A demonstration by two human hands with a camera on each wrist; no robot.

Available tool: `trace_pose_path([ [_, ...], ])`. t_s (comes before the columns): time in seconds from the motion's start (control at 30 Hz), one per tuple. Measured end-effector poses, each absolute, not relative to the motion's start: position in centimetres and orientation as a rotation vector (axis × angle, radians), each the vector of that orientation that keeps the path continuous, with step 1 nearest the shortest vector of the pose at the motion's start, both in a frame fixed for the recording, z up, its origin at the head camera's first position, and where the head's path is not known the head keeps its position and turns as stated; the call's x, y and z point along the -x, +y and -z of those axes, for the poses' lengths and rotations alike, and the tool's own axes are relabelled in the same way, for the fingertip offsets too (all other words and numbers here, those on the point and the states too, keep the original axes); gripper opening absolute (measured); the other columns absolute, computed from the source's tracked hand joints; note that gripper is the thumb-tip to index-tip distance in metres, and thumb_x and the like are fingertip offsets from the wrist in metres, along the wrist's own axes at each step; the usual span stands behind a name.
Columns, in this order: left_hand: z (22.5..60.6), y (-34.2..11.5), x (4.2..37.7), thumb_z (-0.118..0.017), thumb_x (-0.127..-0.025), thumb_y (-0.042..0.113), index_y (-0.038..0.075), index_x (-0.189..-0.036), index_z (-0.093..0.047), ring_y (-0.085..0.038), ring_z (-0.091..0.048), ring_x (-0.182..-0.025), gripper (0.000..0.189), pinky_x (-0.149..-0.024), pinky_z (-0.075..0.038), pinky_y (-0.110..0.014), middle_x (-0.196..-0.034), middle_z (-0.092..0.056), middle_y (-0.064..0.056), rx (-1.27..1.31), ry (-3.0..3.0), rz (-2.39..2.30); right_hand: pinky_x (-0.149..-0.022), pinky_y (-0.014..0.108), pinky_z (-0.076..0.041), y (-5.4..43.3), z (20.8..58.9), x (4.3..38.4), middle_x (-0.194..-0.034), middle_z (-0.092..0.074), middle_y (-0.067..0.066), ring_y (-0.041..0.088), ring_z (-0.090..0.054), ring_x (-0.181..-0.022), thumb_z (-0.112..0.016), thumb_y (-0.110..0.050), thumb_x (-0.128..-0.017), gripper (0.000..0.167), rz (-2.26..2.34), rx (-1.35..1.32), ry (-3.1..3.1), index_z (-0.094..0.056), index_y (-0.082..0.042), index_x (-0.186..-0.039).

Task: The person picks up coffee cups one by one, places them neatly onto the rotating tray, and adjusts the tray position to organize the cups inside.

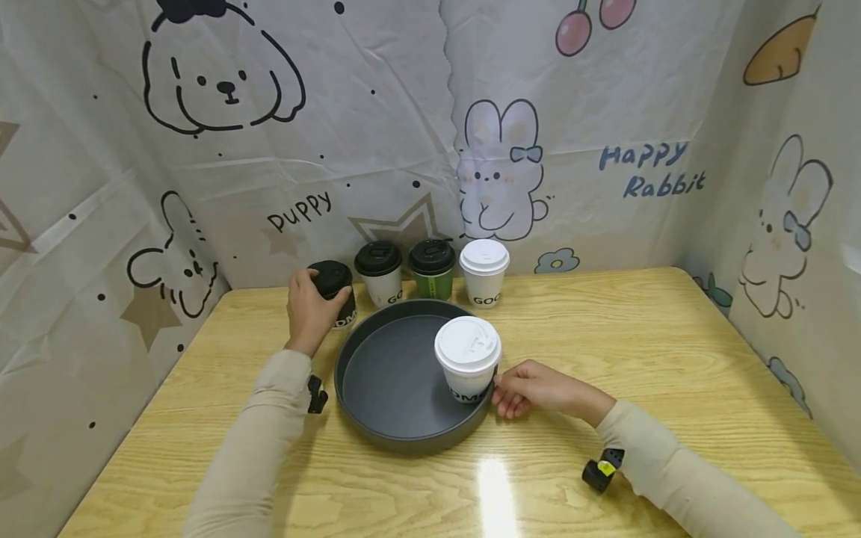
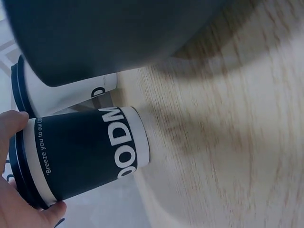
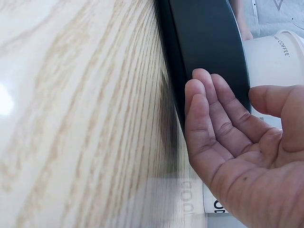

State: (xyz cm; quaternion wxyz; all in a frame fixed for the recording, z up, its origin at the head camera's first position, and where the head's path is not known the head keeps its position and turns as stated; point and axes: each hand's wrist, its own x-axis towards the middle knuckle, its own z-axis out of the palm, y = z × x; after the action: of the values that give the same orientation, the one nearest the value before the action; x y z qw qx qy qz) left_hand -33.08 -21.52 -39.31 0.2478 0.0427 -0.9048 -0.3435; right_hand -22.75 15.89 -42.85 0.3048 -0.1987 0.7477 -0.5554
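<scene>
My left hand [image 1: 311, 312] grips a black paper coffee cup [image 2: 80, 152] near its black lid, fingers and thumb spread around the lid's edge. The cup stands upright at the left end of a row of cups. At the right side of a round dark grey pan [image 1: 397, 373], my right hand [image 1: 538, 390] holds the wall, its curled fingers against the outside and the thumb at the rim. Inside the pan, close to that hand, stands a white-lidded paper cup [image 1: 468, 355].
Behind the pan are a white cup with a black lid [image 1: 380, 280], a green cup with a black lid [image 1: 433, 276] and a white cup with a white lid [image 1: 484, 276]. A printed cloth [image 1: 377, 112] hangs around the wooden table [image 1: 605, 329].
</scene>
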Motion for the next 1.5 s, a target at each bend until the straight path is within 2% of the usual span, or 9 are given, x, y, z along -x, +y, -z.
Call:
trace_pose_path([
  [0.2,38.8,-21.8,32.5,-0.073,-0.084,0.029,-0.002,-0.140,-0.036,-0.045,-0.042,-0.123,0.074,-0.103,-0.036,-0.054,-0.136,-0.036,-0.028,-0.100,-2.479,0.913,-0.066,0.027,-0.055,15.9,42.9,22.7,-0.080,-0.069,0.012,0.013,-0.064,-0.069,-0.038,-0.018,-0.104,0.042,1.471,0.529,1.974,-0.062,0.015,-0.097],
  [0.5,37.1,-21.2,30.2,-0.071,-0.084,0.029,-0.001,-0.143,-0.036,-0.042,-0.034,-0.130,0.076,-0.105,-0.033,-0.056,-0.140,-0.030,-0.025,0.013,-2.463,0.902,-0.066,0.027,-0.055,15.9,43.0,22.8,-0.080,-0.069,0.012,0.013,-0.064,-0.069,-0.039,-0.018,-0.104,0.041,1.471,0.518,1.975,-0.063,0.014,-0.097],
  [0.97,35.4,-19.7,25.7,-0.080,-0.078,0.023,-0.001,-0.139,-0.043,-0.041,-0.045,-0.119,0.075,-0.097,-0.040,-0.055,-0.136,-0.037,-0.025,0.246,-2.333,0.870,-0.066,0.029,-0.056,16.0,43.1,22.8,-0.081,-0.070,0.013,0.014,-0.065,-0.070,-0.041,-0.021,-0.103,0.042,1.461,0.513,1.980,-0.064,0.013,-0.096],
  [1.5,34.8,-16.8,19.8,-0.079,-0.078,0.030,0.003,-0.139,-0.047,-0.037,-0.050,-0.118,0.075,-0.093,-0.046,-0.052,-0.135,-0.043,-0.020,0.467,-2.530,0.929,-0.066,0.028,-0.056,15.8,42.8,22.9,-0.081,-0.070,0.014,0.013,-0.064,-0.069,-0.040,-0.019,-0.103,0.042,1.467,0.513,1.984,-0.063,0.015,-0.096],
])
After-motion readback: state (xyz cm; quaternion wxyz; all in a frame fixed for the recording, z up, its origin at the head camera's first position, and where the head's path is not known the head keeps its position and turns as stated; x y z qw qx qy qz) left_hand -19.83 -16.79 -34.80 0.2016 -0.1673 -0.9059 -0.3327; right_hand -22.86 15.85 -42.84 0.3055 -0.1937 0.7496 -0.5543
